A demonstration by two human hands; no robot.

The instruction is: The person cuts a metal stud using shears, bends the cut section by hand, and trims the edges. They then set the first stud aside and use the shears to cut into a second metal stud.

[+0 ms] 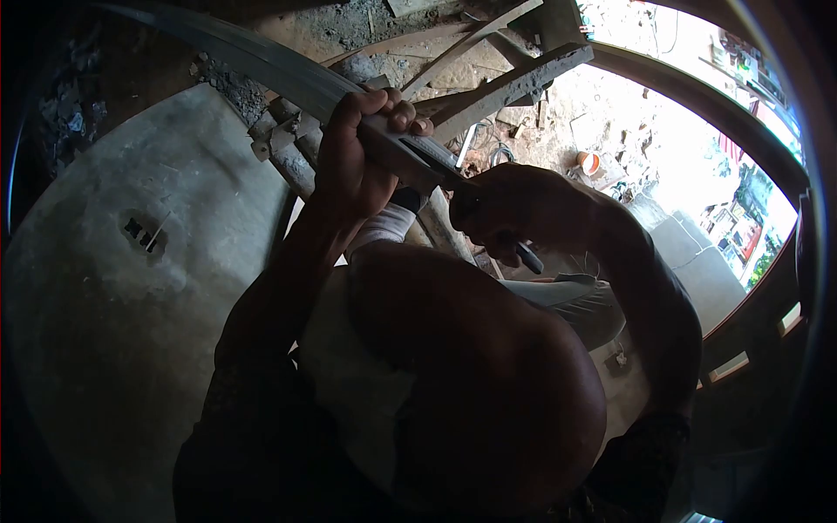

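Observation:
My left hand point(353, 166) is wrapped around a long grey bar point(279, 65) that runs from the upper left down to the middle of the head view. The bar's near end, with a dark slot in it, lies just above my raised knee point(488, 322). At that end my right hand point(523, 205) is closed around a tool with a dark handle point(528, 257), whose butt sticks out below the fist. The tool's front part meets the bar's end, but shadow hides its exact shape.
A smooth grey wall point(113, 209) with a cut-out electrical box point(141, 234) stands at left. Rough planks point(514, 91) and rubble lie ahead. An orange-rimmed bucket point(589, 162) sits on the bright ground beyond, and a dark curved frame point(697, 113) edges the right side.

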